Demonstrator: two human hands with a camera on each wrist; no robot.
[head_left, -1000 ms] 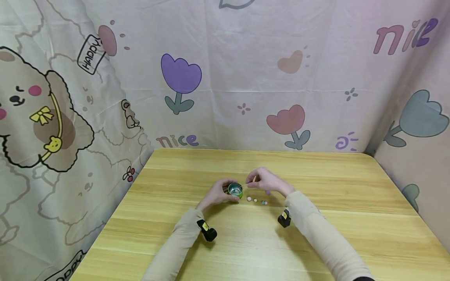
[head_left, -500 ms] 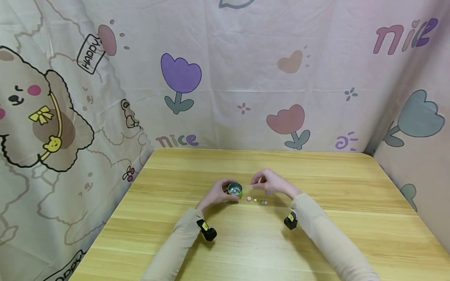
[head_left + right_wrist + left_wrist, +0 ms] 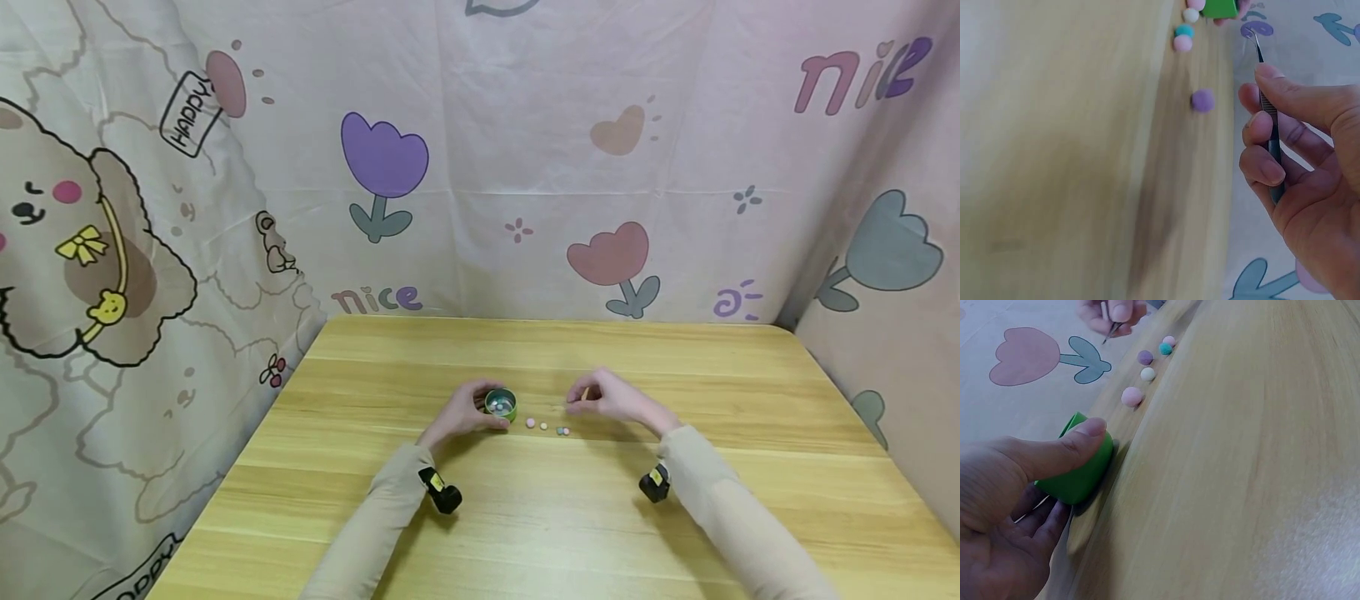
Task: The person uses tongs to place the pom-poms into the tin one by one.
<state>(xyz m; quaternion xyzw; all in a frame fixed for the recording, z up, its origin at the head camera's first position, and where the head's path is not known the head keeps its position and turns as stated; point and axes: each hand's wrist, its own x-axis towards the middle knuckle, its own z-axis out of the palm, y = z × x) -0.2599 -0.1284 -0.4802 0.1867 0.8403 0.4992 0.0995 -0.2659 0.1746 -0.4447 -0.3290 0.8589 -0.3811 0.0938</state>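
My left hand curls round a small green cup, thumb along its near side. Small pale pieces show inside the cup in the head view. Dark metal tweezers are pinched in my right hand, their tips pointing toward the cup and holding nothing visible. Between the hands lie small pompoms: a larger pink pompom, a white pompom, a teal pompom touching a smaller pink pompom, and a purple pompom nearest my right hand. In the head view, that hand hides the purple one.
The wood-grain table carries everything. Its far edge meets a printed cloth backdrop, and more cloth hangs at both sides. Black wrist cameras sit on both sleeves.
My right hand has moved right with the tweezers, away from the cup and slightly toward me. Pale pieces now show inside the cup. My left hand stays in place.
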